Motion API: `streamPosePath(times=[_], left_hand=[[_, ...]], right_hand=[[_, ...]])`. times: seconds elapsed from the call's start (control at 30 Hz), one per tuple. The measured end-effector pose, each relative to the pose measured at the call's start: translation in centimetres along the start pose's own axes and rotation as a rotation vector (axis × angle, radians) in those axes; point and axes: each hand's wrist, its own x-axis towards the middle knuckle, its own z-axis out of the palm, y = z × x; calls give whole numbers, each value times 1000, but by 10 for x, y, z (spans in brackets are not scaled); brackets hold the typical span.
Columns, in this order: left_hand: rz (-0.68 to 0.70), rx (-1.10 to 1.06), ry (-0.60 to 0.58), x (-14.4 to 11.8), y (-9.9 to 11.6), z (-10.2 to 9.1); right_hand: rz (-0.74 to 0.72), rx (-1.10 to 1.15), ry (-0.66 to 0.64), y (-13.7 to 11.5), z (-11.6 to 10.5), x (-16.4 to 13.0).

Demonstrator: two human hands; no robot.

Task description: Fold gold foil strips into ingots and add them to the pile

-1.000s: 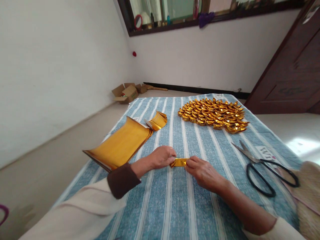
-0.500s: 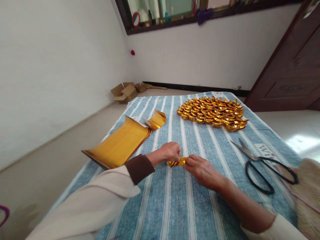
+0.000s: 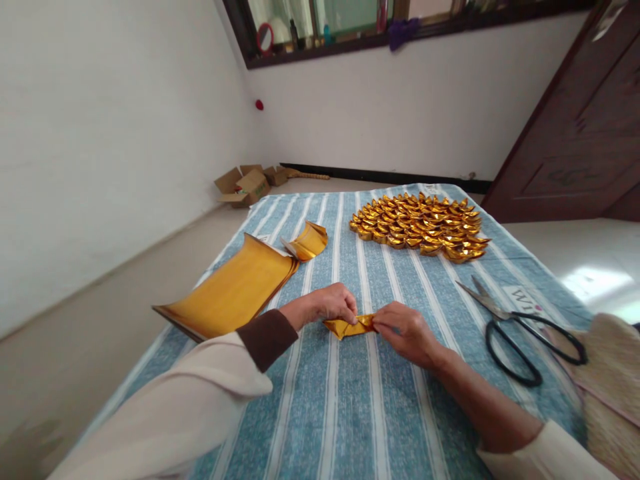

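Observation:
Both hands pinch one small folded piece of gold foil paper [image 3: 349,326] just above the blue striped cloth [image 3: 350,400]. My left hand [image 3: 327,303] grips its left end and my right hand [image 3: 406,331] its right end. The piece bulges open along its lower edge, like a little boat. To the left lies a curled stack of gold paper sheets [image 3: 231,291], and a smaller curled gold sheet [image 3: 309,241] lies behind it.
A wide heap of several folded gold ingots [image 3: 421,225] covers the far part of the cloth. Black-handled scissors [image 3: 515,327] lie at the right, beside a woven straw item [image 3: 610,373]. Open cardboard boxes [image 3: 245,185] stand on the floor by the wall.
The gold piece has gone from a flat strip to a spread, boat-like shape between my fingers. My left hand shifted slightly rightward over it; the view drifted a little.

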Motion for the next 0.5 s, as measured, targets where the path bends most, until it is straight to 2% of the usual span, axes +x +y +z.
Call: streamPosePath(times=[0.17, 0.27, 0.37, 0.5], left_hand=[[-23, -149, -5, -3, -1, -3], [-8, -201, 11, -6, 1, -4], [2, -229, 34, -8, 4, -4], [10, -268, 54, -9, 7, -3]], right_hand=[[429, 121, 247, 6, 0, 2], [646, 257, 315, 6, -1, 5], [801, 503, 260, 1, -4, 9], [883, 808, 40, -7, -8, 12]])
